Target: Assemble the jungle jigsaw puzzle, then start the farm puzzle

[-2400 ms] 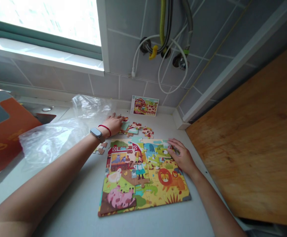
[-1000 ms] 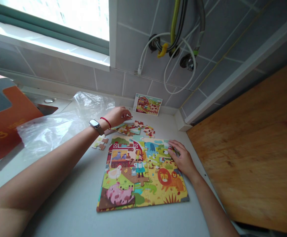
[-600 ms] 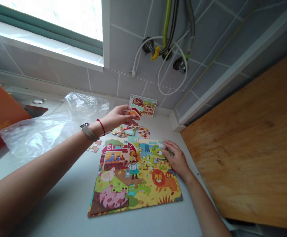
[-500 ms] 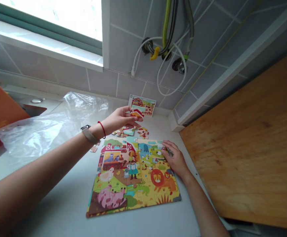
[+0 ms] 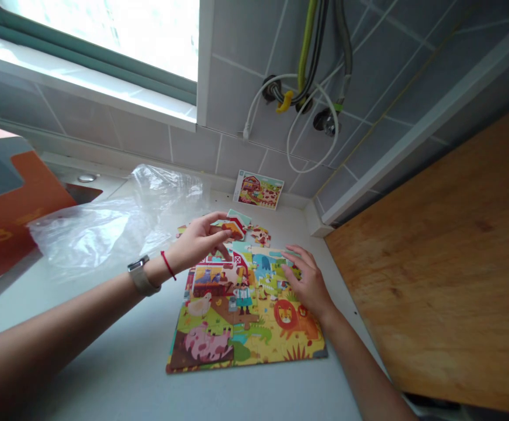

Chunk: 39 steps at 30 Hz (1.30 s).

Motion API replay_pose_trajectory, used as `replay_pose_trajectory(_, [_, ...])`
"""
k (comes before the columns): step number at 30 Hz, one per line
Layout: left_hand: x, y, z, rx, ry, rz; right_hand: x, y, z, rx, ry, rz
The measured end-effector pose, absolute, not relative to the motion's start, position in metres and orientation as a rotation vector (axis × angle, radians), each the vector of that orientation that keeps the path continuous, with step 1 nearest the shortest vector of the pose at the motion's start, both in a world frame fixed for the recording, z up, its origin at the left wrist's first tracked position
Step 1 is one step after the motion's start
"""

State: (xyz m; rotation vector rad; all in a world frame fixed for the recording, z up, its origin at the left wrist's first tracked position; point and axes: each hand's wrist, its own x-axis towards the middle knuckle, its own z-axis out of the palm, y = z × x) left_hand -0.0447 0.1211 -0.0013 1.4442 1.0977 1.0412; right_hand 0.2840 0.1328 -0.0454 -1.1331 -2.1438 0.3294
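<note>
Head view: left hand (image 5: 199,242) pinches a flat card piece (image 5: 233,227) at frame centre, above the puzzle's (image 5: 245,316) top edge. Right hand (image 5: 307,283) lies on the puzzle's right part, fingers spread. A skewed press could buckle the piece's tabs or nudge joined pieces apart on the smooth worktop (image 5: 118,374). Crinkled clear bag (image 5: 105,225) lies at left; loose pieces (image 5: 260,235) beyond.
</note>
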Motion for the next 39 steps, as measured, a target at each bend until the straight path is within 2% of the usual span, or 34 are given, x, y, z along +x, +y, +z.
replay_pose_trajectory(6, [-0.061, 0.073, -0.033, 1.336, 1.178, 1.165, 0.195, 0.126, -0.011, -0.706, -2.422, 0.313])
replay_pose_trajectory(11, [-0.059, 0.066, -0.040, 1.265, 1.136, 1.207, 0.155, 0.143, -0.010, -0.544, -2.452, 0.303])
replay_pose_trajectory(16, [-0.056, 0.063, -0.043, 1.329, 1.135, 1.182, 0.152, 0.155, -0.021, -0.469, -2.450, 0.375])
replay_pose_trajectory(23, [-0.060, 0.057, -0.042, 1.811, 1.516, 1.171, 0.169, 0.177, -0.039, -0.642, -2.454, 0.529])
replay_pose_trajectory(28, [-0.060, 0.054, -0.039, 2.175, 1.533, 1.102, 0.169, 0.180, -0.055, -0.649, -2.509, 0.551])
replay_pose_trajectory(34, [-0.060, 0.053, -0.044, 2.331, 1.529, 0.857, 0.171, 0.180, -0.059, -0.624, -2.488, 0.622])
replay_pose_trajectory(39, [-0.060, 0.052, -0.046, 2.381, 1.516, 0.787, 0.171, 0.181, -0.058, -0.615, -2.455, 0.627])
